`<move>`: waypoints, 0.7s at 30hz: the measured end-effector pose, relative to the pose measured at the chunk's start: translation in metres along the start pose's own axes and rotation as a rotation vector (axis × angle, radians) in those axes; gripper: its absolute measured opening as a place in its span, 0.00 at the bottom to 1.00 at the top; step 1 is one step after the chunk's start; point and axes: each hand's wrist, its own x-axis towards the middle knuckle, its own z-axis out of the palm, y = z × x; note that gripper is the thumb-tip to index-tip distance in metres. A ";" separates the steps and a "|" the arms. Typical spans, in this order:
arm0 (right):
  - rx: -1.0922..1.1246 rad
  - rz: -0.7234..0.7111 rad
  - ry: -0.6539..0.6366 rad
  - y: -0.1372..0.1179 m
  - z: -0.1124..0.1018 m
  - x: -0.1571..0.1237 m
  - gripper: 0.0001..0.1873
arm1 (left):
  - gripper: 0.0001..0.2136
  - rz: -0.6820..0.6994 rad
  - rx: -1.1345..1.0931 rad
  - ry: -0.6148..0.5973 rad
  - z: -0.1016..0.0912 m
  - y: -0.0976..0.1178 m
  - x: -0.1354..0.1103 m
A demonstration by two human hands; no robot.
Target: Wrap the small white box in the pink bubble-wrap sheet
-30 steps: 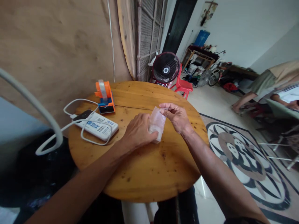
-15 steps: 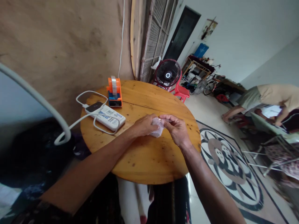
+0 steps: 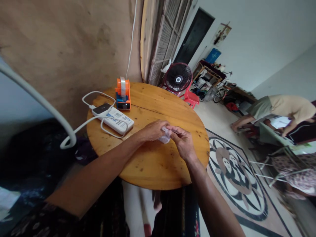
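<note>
While both arms reach over the round wooden table, the left hand and the right hand meet near its middle. Both pinch a small clear plastic bag with closed fingers, just above the wood. Further back on the left lies a white power bank with a white cable, and an orange tape holder stands behind it. Past the table are a black fan and a red chair. Far off, another person bends over.

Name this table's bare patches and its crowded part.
Bare: near edge of the table, below the left hand and right hand holding the bag; far side right of the tape dispenser. Crowded: left, around power bank and cable.
</note>
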 end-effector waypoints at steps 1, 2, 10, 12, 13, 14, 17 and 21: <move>-0.009 -0.002 -0.003 0.001 0.000 0.000 0.12 | 0.10 -0.001 0.005 -0.001 0.000 0.000 0.000; -0.018 -0.003 -0.009 0.001 0.000 0.000 0.12 | 0.10 -0.003 0.013 -0.003 -0.001 0.000 0.000; -0.054 -0.016 -0.029 0.001 0.000 0.000 0.11 | 0.11 0.067 -0.042 -0.121 -0.013 0.001 -0.003; -0.059 -0.017 -0.029 0.002 0.000 -0.001 0.10 | 0.13 0.089 -0.061 -0.190 -0.020 0.002 -0.006; -0.067 -0.019 -0.028 0.002 0.000 -0.001 0.10 | 0.14 0.096 -0.052 -0.228 -0.024 0.002 -0.008; -0.078 -0.022 -0.027 0.002 -0.001 -0.001 0.09 | 0.16 0.100 -0.025 -0.267 -0.027 0.003 -0.009; -0.113 -0.030 -0.029 0.002 -0.001 -0.001 0.08 | 0.28 0.110 0.128 -0.313 -0.032 0.001 -0.011; -0.117 -0.036 -0.028 0.000 -0.001 -0.001 0.08 | 0.39 0.153 0.300 -0.277 -0.026 -0.005 -0.011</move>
